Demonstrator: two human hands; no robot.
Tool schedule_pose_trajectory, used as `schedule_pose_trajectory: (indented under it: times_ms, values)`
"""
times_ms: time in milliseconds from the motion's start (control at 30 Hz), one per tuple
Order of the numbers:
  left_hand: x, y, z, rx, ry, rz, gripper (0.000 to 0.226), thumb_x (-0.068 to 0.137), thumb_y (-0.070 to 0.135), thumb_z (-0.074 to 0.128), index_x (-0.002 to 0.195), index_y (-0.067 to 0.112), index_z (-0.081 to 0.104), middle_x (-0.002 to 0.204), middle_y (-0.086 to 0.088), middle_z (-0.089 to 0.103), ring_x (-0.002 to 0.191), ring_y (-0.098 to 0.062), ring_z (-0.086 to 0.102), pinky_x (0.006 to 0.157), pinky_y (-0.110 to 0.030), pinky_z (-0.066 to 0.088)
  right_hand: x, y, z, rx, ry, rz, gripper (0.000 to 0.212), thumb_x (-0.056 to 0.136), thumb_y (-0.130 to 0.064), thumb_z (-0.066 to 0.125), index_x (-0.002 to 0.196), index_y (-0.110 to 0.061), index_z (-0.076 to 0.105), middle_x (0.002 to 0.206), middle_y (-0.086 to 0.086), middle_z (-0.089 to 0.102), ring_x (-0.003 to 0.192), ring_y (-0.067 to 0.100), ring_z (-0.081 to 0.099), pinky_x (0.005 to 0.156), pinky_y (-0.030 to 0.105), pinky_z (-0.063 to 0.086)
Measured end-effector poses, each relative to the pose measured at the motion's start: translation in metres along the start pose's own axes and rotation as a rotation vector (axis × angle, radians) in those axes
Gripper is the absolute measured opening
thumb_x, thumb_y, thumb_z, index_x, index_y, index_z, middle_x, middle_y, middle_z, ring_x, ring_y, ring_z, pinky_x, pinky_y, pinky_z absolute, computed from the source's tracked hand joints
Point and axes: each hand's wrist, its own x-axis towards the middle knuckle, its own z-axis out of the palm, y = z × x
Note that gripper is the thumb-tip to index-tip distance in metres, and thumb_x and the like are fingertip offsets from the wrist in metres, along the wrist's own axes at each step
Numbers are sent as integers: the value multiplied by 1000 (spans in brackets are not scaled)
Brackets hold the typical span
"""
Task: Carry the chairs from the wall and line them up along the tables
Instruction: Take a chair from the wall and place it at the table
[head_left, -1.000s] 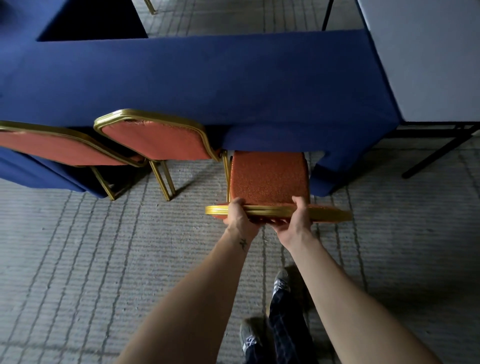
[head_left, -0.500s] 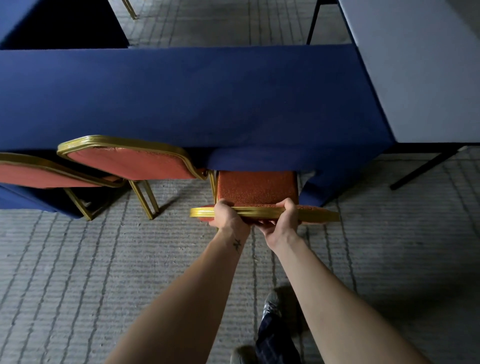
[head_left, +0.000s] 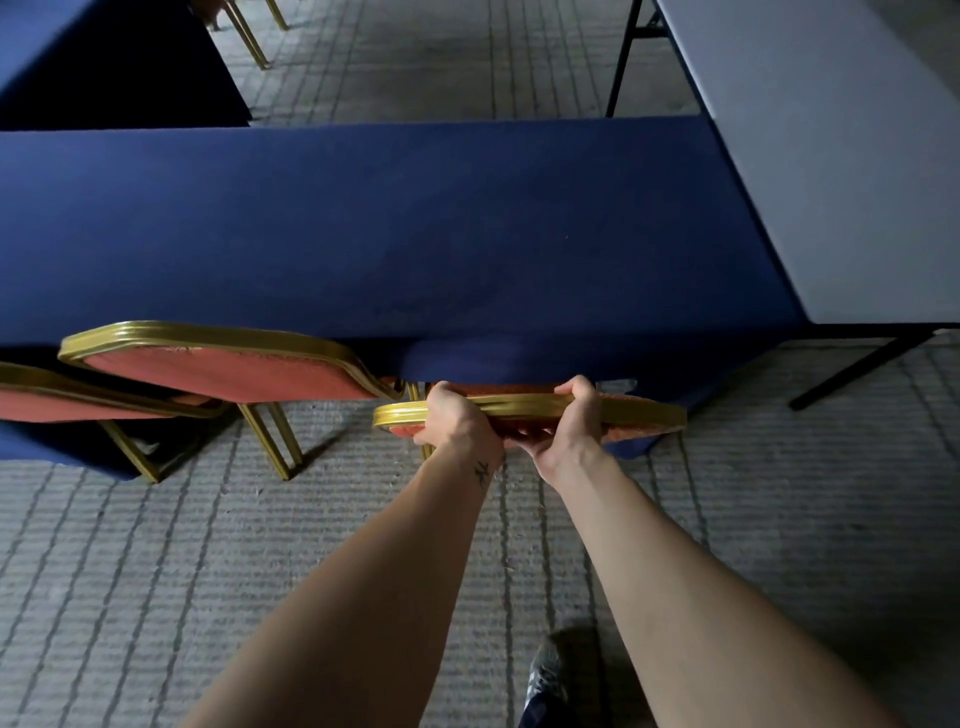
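Both hands grip one chair (head_left: 641, 414) by the curved top rail of its back. The left hand (head_left: 457, 418) has its fingers curled over the ribbed, gold-painted metal. The right hand (head_left: 571, 415), just beside it, wraps the same rail from above and below. The back is padded in coarse orange-red fabric, and the seat is almost wholly tucked under the near edge of the table (head_left: 363, 234). A smooth navy cloth hangs over that edge.

Along the same edge to the left stands a second chair (head_left: 223, 371), its rounded, gold-framed back nearly touching the held one and its thin square legs on the floor. A third chair (head_left: 62, 402) is partly cut off at the left.

A bare grey table (head_left: 831, 156) on black metal legs meets the table's right end. The carpet (head_left: 156, 571) is pale grey and ribbed, crossed by darker lines. A small dark tattoo (head_left: 482, 470) marks the left wrist, and a shoe (head_left: 545, 675) shows between the forearms.
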Motion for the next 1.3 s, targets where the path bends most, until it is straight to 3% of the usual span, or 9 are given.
schedule_pose_trajectory:
  times_ms: [133,300,433,567,733,933,1300]
  values:
    - [9,10,21,36,36,-16,66,58,33,59,122,16,53,105,-16,61,83,-43,66,75,-64,56,16,-13,17,10,23,0,29,80,-30,57,101,-11,49,103,15,58,93,39,62,91,63,54]
    - [33,19,46,98,59,-15,70,50,33,57,117,16,53,104,-15,62,81,-45,65,75,-64,55,35,-26,33,7,7,-15,23,79,-29,57,94,-13,50,98,14,59,88,38,62,90,64,54]
    - [33,25,62,88,63,-4,71,48,30,54,118,15,55,104,-16,62,81,-45,66,73,-63,56,46,-36,41,23,-17,-38,21,81,-27,57,96,-13,55,97,12,63,89,37,63,91,61,55]
    - [42,33,78,71,38,17,69,50,29,54,116,15,58,105,-16,64,81,-44,66,72,-64,55,60,-43,49,19,-27,-50,28,79,-31,57,101,-14,58,104,13,65,103,39,66,93,60,55]
    - [52,39,97,67,23,30,68,53,30,53,119,16,54,108,-14,62,84,-41,65,76,-60,56,80,-54,60,-1,-10,-64,23,82,-32,56,97,-15,54,99,12,62,93,35,63,93,59,55]
    - [68,40,111,102,78,-14,67,51,35,56,117,20,54,105,-16,62,81,-47,64,72,-69,52,86,-59,68,-9,43,-46,27,73,-37,59,90,-17,51,94,10,59,86,32,60,98,60,51]
    - [78,39,113,76,96,-11,73,50,36,56,121,19,53,107,-15,62,84,-47,64,75,-65,53,90,-60,65,31,35,-22,32,78,-37,58,101,-16,53,98,11,63,99,35,67,94,57,54]
